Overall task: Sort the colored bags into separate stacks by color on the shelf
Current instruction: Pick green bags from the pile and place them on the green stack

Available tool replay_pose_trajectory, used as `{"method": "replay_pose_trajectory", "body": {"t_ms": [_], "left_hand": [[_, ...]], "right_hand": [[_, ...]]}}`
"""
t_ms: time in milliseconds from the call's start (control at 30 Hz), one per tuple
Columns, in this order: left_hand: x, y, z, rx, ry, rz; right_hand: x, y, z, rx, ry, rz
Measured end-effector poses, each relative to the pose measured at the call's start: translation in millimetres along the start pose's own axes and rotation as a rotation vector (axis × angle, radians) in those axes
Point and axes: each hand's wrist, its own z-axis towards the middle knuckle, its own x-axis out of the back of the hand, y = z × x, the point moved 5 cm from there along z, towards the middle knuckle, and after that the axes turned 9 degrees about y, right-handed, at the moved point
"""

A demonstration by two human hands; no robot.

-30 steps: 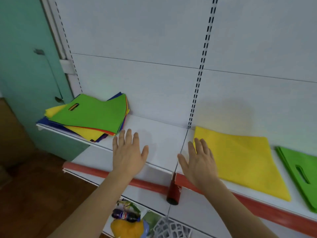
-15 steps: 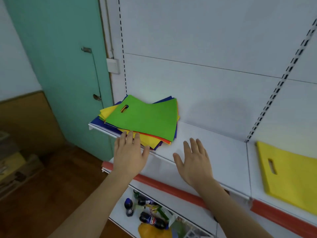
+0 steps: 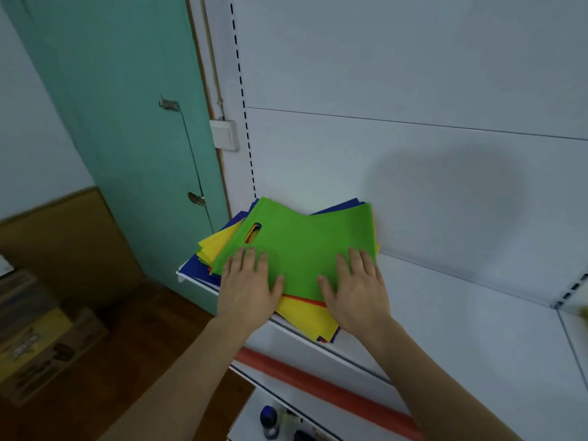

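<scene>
A mixed pile of flat bags lies at the left end of the white shelf (image 3: 445, 319). On top is a green bag (image 3: 302, 240) with a cut-out handle. Yellow bags (image 3: 305, 316), a thin red edge and blue bags (image 3: 197, 268) stick out beneath it. My left hand (image 3: 248, 288) lies flat on the green bag's near left corner, fingers straight. My right hand (image 3: 356, 291) lies flat on its near right part, fingers spread, palm over the yellow bags.
A teal door (image 3: 127, 122) and a wall switch (image 3: 224, 134) stand left of the shelf unit. Cardboard boxes (image 3: 38, 338) sit on the wooden floor at lower left. A red price rail (image 3: 318, 386) runs below; bottles (image 3: 270, 421) stand on the lower shelf.
Both hands have moved left and forward from the shelf's front edge onto the mixed pile. The view has swung left, so the sorted yellow and green bags on the right have left the frame.
</scene>
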Motion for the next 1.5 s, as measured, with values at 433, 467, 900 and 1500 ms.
{"method": "replay_pose_trajectory", "body": {"t_ms": [433, 467, 900, 1500], "left_hand": [[-9, -14, 51, -0.276, 0.050, 0.012], [-11, -14, 51, -0.290, 0.044, 0.000], [-24, -17, 47, -0.380, 0.023, -0.034], [-29, -17, 42, -0.362, 0.014, -0.039]], "right_hand": [[-19, 10, 9, -0.302, -0.058, -0.108], [-18, 8, 9, -0.313, -0.054, -0.100], [-14, -16, -12, -0.396, -0.024, -0.130], [53, 9, 20, -0.960, 0.065, 0.974]]}}
